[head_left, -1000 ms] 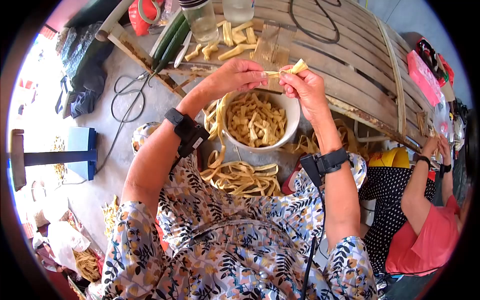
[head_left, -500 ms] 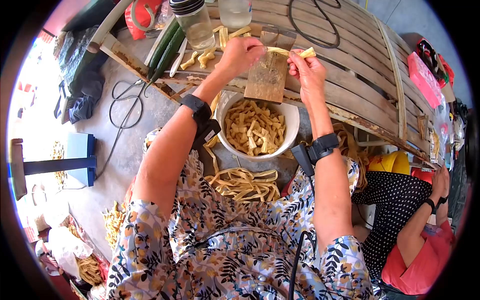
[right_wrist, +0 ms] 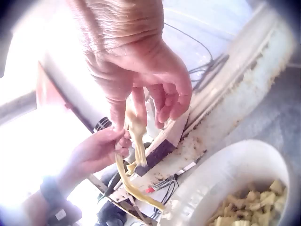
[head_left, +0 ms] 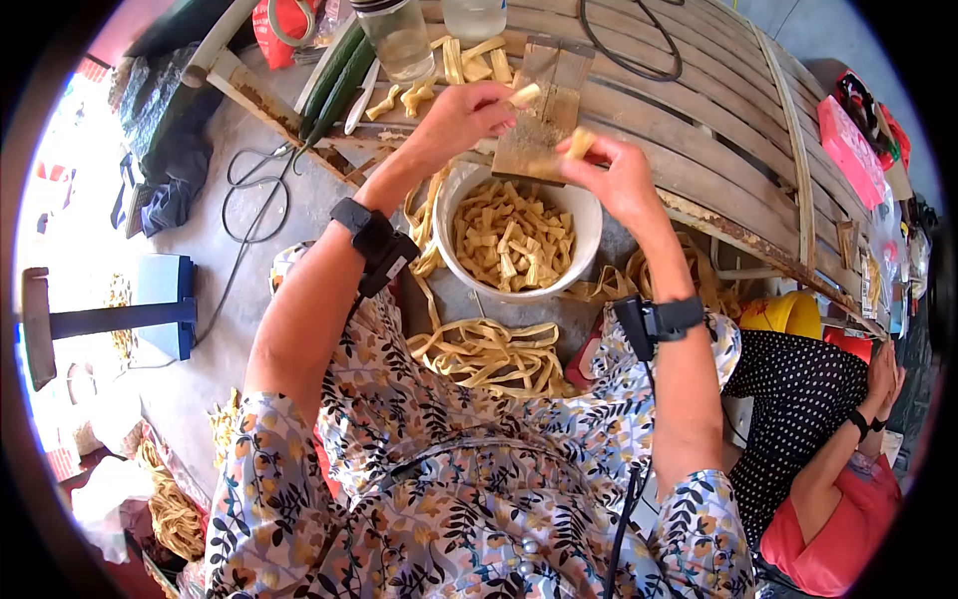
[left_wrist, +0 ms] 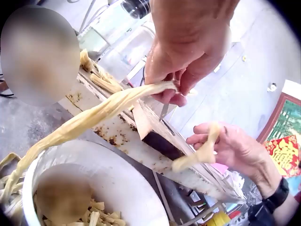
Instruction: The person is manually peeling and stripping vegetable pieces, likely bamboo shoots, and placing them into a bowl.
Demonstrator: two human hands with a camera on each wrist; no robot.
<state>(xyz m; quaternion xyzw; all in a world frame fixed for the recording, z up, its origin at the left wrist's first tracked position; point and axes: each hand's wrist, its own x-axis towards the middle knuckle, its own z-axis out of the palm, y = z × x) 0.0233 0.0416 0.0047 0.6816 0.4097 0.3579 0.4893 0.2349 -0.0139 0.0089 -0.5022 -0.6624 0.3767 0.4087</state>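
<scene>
My left hand [head_left: 467, 122] pinches the end of a long, twisted pale yellow strip [left_wrist: 94, 113], which hangs down past the rim of the white tub [left_wrist: 127, 165]. My right hand [head_left: 624, 180], to the right and a little lower, holds a short knotted piece [left_wrist: 200, 155] of the same strip between thumb and fingers. The two pieces are apart. Between and below the hands a small wooden board [head_left: 549, 85] lies on the slatted bench, and a thin grey blade [left_wrist: 164, 112] stands by it. Many short yellow pieces [head_left: 514, 240] fill the tub.
On the slatted bench [head_left: 699, 130] are knotted pieces [head_left: 419, 97], cucumbers [head_left: 337, 85], a glass jar [head_left: 399, 45] and a black cable [head_left: 639, 65]. Long loose strips [head_left: 489, 354] lie below the tub. Another person [head_left: 838, 499] sits at the right.
The strip stretched between my hands is now in two parts. My hands have come back toward me from over the board, and the right one has the knotted piece.
</scene>
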